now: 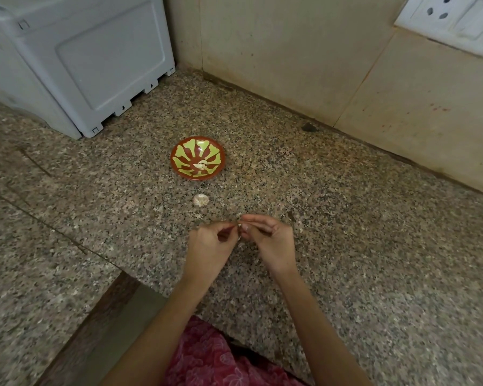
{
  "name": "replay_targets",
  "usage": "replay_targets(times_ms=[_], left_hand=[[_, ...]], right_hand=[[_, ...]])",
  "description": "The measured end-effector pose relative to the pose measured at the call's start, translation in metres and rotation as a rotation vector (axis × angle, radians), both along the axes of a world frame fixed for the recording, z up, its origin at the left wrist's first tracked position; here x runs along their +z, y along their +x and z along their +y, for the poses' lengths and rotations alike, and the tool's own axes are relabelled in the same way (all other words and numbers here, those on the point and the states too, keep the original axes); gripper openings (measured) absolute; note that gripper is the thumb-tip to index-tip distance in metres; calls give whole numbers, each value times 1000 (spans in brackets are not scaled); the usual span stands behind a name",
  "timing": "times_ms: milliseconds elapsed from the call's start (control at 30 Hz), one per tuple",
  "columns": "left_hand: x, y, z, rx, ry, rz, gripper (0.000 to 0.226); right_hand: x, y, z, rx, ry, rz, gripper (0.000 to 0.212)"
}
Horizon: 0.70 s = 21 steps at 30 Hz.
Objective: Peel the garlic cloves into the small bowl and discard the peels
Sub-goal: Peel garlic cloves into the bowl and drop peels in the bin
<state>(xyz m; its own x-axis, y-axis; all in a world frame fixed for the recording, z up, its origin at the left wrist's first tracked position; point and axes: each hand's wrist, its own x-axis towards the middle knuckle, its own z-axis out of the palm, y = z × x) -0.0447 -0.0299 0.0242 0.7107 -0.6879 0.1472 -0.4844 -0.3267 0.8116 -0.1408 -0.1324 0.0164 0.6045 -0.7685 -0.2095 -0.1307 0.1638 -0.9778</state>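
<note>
A small red bowl (182,166) with a yellow-green leaf pattern sits on the speckled granite counter; pale garlic pieces (200,165) lie at its bottom. A part of a garlic bulb (200,200) rests on the counter just in front of the bowl. Nearer to me, my left hand (212,246) and my right hand (271,240) meet fingertip to fingertip above the counter and pinch one small garlic clove (239,226) between them. The clove is mostly hidden by my fingers.
A grey plastic appliance (95,62) stands at the back left. A tiled wall runs along the back and right, with a white socket plate (455,20) at top right. Small bits of peel (300,230) lie scattered near my right hand. The counter edge drops off at lower left.
</note>
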Motion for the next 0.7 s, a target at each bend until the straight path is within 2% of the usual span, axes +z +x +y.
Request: replay_targets(times_ms=[367,700], left_hand=[[-2,2,-1,-35,5,-37,8],[3,-1,1,14,-40,175,12]], right_hand=[[-2,0,-1,-5,-24,12,19],[-3,-1,-2,22,-122,25,14]])
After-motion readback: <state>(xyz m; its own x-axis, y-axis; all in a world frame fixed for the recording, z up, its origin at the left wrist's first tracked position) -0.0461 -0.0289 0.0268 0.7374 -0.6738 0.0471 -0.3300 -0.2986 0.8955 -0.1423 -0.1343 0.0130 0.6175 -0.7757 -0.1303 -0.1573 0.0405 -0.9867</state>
